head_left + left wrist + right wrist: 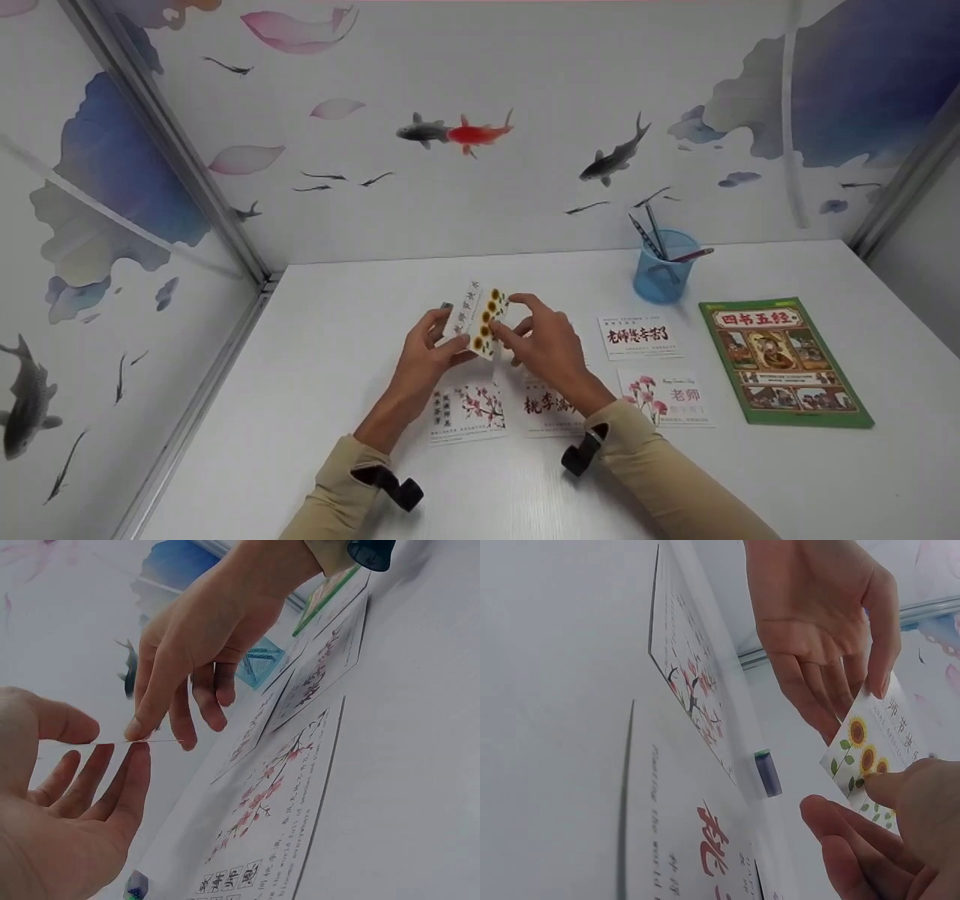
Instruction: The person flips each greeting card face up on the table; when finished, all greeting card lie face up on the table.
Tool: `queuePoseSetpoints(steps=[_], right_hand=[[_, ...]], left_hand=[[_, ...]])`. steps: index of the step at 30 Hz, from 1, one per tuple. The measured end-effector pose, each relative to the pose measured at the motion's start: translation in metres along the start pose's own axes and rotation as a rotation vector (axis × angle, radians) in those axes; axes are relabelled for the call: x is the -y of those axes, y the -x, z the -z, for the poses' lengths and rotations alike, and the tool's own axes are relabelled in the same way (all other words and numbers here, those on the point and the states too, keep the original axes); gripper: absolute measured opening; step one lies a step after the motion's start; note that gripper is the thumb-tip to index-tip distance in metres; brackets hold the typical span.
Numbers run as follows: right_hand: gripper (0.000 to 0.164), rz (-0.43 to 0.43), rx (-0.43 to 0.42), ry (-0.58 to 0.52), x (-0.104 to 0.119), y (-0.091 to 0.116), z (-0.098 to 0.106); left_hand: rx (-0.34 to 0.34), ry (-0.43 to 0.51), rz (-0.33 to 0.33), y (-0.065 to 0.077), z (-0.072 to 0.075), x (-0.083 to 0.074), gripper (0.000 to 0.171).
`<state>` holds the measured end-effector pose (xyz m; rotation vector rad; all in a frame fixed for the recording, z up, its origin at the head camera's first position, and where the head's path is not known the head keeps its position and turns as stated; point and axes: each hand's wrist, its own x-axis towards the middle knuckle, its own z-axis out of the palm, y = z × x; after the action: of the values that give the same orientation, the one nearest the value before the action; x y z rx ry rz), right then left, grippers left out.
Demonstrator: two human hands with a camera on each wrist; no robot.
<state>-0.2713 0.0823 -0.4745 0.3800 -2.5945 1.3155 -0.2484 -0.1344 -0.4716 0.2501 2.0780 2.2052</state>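
Note:
A greeting card printed with sunflowers [487, 322] is held up, tilted, above the table between both hands. My left hand [424, 360] pinches its left lower side, thumb on the printed face and fingers behind. My right hand [551, 345] holds the right side. Its thumb [889, 787] lies over the sunflowers, and its index finger is by the upper corner in the head view. The left wrist view shows the card nearly edge-on. Beneath the hands lie a pink-blossom card [480, 412] and a card with red lettering [547, 424], partly covered by the right hand and wrist.
To the right lie a carnation card [679, 397], another red-lettered card [641, 337] and a green-edged book [787, 364]. A blue mesh cup [661, 274] with pencils stands at the back. Beyond the left hand is a small dark-blue object [767, 774].

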Motion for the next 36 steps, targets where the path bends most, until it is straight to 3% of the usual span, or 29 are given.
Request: queuePoseSetpoints(steps=[4, 7, 12, 18, 21, 25, 28, 32, 36], right_hand=[[0.061, 0.035, -0.042, 0.046, -0.001, -0.001, -0.001], [0.045, 0.059, -0.021, -0.006, -0.003, -0.002, -0.001], [0.028, 0.042, 0.034, -0.118, -0.004, -0.003, -0.001], [0.035, 0.005, 0.13, -0.182, -0.005, -0.001, -0.002], [0.053, 0.031, 0.155, -0.178, -0.007, 0.001, -0.003], [0.073, 0.063, 0.187, -0.184, -0.007, 0.001, -0.004], [0.075, 0.051, 0.205, -0.133, -0.007, 0.002, -0.005], [0.076, 0.035, 0.23, 0.017, -0.007, 0.004, -0.007], [0.071, 0.019, 0.291, 0.118, -0.008, 0.005, -0.01]], left_hand=[[-0.085, -0.014, 0.024, -0.002, 0.004, 0.002, 0.037], [-0.156, -0.032, 0.055, -0.004, 0.009, 0.004, 0.035], [-0.26, -0.044, 0.1, -0.005, 0.015, 0.005, 0.04], [-0.316, -0.071, 0.086, -0.004, 0.018, 0.005, 0.054], [-0.298, -0.201, 0.053, -0.003, 0.018, 0.006, 0.066], [-0.261, -0.461, 0.035, -0.002, 0.019, 0.006, 0.074], [-0.221, -0.624, 0.02, 0.001, 0.019, 0.008, 0.076], [-0.163, -0.762, 0.001, 0.006, 0.019, 0.009, 0.075], [-0.127, -0.886, 0.002, 0.006, 0.017, 0.005, 0.063]])
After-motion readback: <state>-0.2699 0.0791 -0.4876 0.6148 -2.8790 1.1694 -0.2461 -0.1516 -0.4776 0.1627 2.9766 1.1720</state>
